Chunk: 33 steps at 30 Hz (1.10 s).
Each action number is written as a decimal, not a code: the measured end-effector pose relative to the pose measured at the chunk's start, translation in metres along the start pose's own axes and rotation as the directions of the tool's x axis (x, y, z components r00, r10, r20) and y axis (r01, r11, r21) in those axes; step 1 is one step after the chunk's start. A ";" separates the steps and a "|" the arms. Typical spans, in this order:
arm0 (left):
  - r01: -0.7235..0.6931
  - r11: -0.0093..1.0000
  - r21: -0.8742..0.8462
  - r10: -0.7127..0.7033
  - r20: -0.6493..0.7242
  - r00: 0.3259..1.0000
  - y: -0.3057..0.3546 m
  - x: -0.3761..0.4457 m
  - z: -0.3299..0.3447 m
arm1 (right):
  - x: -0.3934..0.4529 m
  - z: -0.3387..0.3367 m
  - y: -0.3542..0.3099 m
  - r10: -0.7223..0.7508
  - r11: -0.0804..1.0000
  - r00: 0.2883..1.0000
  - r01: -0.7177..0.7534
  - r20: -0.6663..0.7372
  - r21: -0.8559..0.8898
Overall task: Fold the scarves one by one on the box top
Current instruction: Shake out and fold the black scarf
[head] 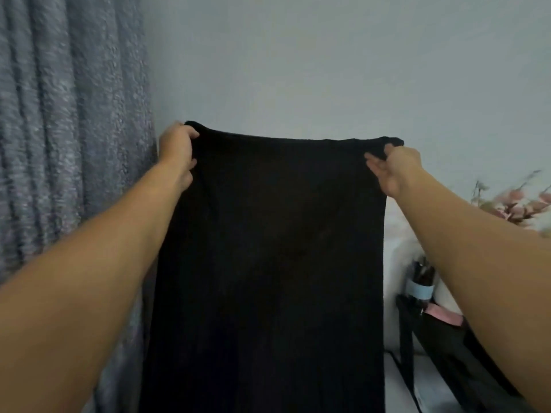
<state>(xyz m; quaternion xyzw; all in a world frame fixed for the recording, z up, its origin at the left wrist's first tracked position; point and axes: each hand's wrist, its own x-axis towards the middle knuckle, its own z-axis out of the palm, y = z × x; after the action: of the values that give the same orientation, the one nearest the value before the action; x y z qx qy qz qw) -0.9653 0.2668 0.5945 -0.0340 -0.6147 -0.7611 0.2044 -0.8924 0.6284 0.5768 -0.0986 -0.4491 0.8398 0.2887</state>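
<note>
1. Head view: the person holds a black scarf point(268, 248) up in the air in front of a pale wall, arms stretched forward; the cloth hangs straight down and runs out of the bottom of the frame.
2. The left hand point(178, 152) pinches the scarf's top left corner, fingers curled round the hem. The right hand point(393, 168) grips the top right corner, thumb on the cloth; its fingers are probably curled behind the fabric, though blur makes that hard to confirm.
3. The box top is not visible here, hidden behind the cloth or below the frame.
4. The step in hand looks like squaring the scarf before a fold. Doing it well means keeping the top hem taut and level, since the right corner sits slightly lower than the left.
5. The side edges should hang parallel before the corners are brought together, or the fold will skew.
6. A grey curtain point(59, 144) hangs just left of the scarf.
</note>
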 end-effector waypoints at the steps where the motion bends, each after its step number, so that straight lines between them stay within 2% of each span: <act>1: 0.022 1.000 0.004 -0.022 -0.003 1.000 -0.011 0.006 0.000 | 0.006 -0.001 0.009 0.003 1.000 1.000 -0.003 0.006 -0.009; 7: 0.057 0.998 0.041 -0.057 0.004 0.998 -0.049 0.020 -0.004 | 0.032 -0.009 0.044 -0.003 0.999 0.999 0.005 0.054 -0.041; 11: 0.124 0.992 0.032 -0.123 -0.017 0.992 -0.080 0.009 -0.029 | 0.022 -0.026 0.066 0.041 0.993 0.995 -0.030 0.089 -0.117; 13: 0.159 0.987 0.021 -0.159 -0.021 0.987 -0.106 -0.013 -0.044 | 0.010 -0.048 0.090 0.069 0.976 0.993 -0.047 0.094 -0.214; 15: 0.195 0.981 -0.007 -0.195 -0.032 0.980 -0.150 -0.045 -0.066 | -0.009 -0.082 0.124 0.075 0.935 0.993 -0.038 0.091 -0.352; 18: 0.318 0.947 0.038 -0.314 -0.092 0.945 -0.250 -0.124 -0.131 | -0.066 -0.164 0.195 0.130 0.867 0.990 -0.090 0.048 -0.490; 20: 0.461 0.884 0.078 -0.449 -0.131 0.884 -0.309 -0.194 -0.176 | -0.114 -0.226 0.241 0.225 0.847 0.974 -0.214 -0.036 -0.487; 23: 0.695 0.716 0.062 -0.664 -0.246 0.706 -0.373 -0.296 -0.229 | -0.182 -0.299 0.295 0.376 0.735 0.889 -0.457 -0.259 -0.501; 27: 0.849 0.496 0.185 -0.804 -0.271 0.529 -0.426 -0.373 -0.286 | -0.256 -0.368 0.350 0.417 0.419 0.780 -0.620 -0.466 -0.663; 28: 0.883 0.436 0.175 -0.829 -0.304 0.470 -0.433 -0.384 -0.296 | -0.270 -0.380 0.360 0.434 0.364 0.740 -0.666 -0.514 -0.651; 30: 0.929 0.339 0.148 -0.841 -0.395 0.369 -0.436 -0.400 -0.307 | -0.289 -0.397 0.373 0.449 0.321 0.629 -0.777 -0.635 -0.542; 33: 0.966 0.254 0.054 -0.889 -0.380 0.255 -0.436 -0.406 -0.314 | -0.297 -0.394 0.378 0.533 0.312 0.462 -0.886 -0.709 -0.343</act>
<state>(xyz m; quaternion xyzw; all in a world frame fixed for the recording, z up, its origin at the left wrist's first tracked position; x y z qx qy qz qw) -0.6858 0.1481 -0.0066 0.4721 -0.5777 -0.6339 -0.2038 -0.6329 0.5701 0.0145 -0.5907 -0.5390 0.5937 -0.0897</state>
